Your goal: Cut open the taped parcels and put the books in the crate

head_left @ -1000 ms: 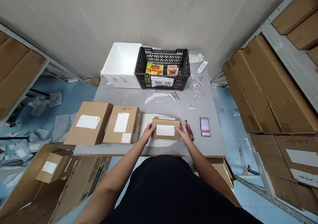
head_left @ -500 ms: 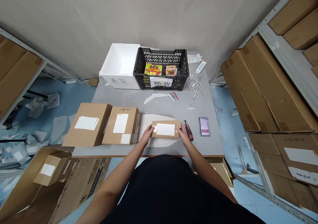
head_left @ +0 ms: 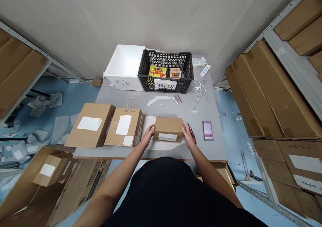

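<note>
Between my two hands is a small cardboard box [head_left: 168, 124], its plain brown side up and a white label on the side facing me. My left hand [head_left: 149, 135] is closed on the box's left end, and my right hand [head_left: 187, 135] grips the right end. Just beyond my right hand lies a red and black utility knife [head_left: 192, 134], partly hidden by that hand. To the left, a labelled cardboard box [head_left: 123, 127] stands beside a larger cardboard box [head_left: 90, 124], also with a white label.
At the back of the table [head_left: 133, 99] stand a white foam box [head_left: 125, 82] and a black plastic crate [head_left: 166, 83] holding two colourful packs. A phone [head_left: 207, 130], a white cable [head_left: 200, 90] and power strips [head_left: 205, 70] lie on the right. Shelves with cartons [head_left: 279, 89] flank the table.
The small box has been tipped between my hands: its labelled face was up and now faces me, with a plain brown side on top. The view has shifted slightly.
</note>
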`<move>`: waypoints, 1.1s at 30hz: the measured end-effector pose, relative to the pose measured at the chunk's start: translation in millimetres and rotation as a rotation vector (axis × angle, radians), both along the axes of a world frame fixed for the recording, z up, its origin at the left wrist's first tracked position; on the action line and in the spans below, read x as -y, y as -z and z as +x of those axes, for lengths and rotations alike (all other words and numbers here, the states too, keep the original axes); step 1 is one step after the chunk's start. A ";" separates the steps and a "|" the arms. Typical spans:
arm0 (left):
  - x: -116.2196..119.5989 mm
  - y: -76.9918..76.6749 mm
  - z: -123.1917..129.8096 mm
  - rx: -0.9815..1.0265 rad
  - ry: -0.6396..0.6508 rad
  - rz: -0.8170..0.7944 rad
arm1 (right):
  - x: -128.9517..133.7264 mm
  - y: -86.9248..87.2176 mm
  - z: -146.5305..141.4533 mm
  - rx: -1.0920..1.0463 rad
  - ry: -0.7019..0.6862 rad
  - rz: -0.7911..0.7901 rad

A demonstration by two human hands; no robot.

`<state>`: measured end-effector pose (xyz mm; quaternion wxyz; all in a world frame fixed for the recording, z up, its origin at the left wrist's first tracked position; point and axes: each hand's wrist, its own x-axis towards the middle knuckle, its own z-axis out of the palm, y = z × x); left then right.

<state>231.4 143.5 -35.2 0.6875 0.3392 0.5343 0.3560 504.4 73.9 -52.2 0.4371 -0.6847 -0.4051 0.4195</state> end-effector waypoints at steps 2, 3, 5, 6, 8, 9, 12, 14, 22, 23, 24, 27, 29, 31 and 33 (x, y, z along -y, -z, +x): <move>5.3 2.0 -0.5 0.010 0.015 0.006 | 5.3 3.4 -2.9 -0.071 0.000 -0.040; 7.3 2.8 -0.5 0.021 0.021 0.016 | 7.1 4.2 -3.9 -0.117 -0.001 -0.058; 8.8 3.2 0.0 0.052 0.026 0.036 | 7.7 3.0 -4.3 -0.144 0.000 -0.061; 8.5 2.6 0.1 0.067 0.026 0.040 | 6.7 1.1 -3.7 -0.144 0.009 -0.056; 6.0 -0.7 -0.3 0.075 0.021 0.031 | 2.8 -4.0 -1.5 -0.129 0.018 -0.050; 4.5 -3.4 -1.0 0.065 0.015 0.027 | 0.8 -6.6 -0.4 -0.116 0.010 -0.047; 1.4 -13.8 -5.9 -0.012 0.018 0.037 | -2.1 -10.9 -0.1 -0.069 -0.025 -0.020; 2.3 -20.1 -10.6 -0.074 0.048 0.053 | -0.2 -9.5 -3.3 -0.053 -0.002 -0.011; 17.8 -7.4 -19.1 -0.190 0.044 0.088 | 3.4 -4.2 -7.6 0.240 0.217 -0.067; 19.7 -4.2 -17.1 -0.219 0.019 0.064 | 2.8 -6.4 -4.4 0.325 0.235 -0.044; 21.7 -2.0 -14.3 -0.231 0.000 0.021 | 2.7 -9.1 -0.7 0.403 0.229 -0.026; 28.4 -2.5 -3.4 -0.093 0.026 -0.132 | 6.9 -17.5 8.7 0.554 0.107 -0.009; 31.9 -8.2 3.2 0.024 0.051 -0.139 | 11.9 -21.5 10.1 0.581 0.022 -0.011; 32.8 -16.1 6.9 0.048 0.038 -0.074 | 15.9 -24.2 5.4 0.534 -0.022 -0.014; 30.6 -24.3 6.5 0.014 0.027 0.014 | 17.1 -26.9 -5.0 0.399 -0.054 -0.022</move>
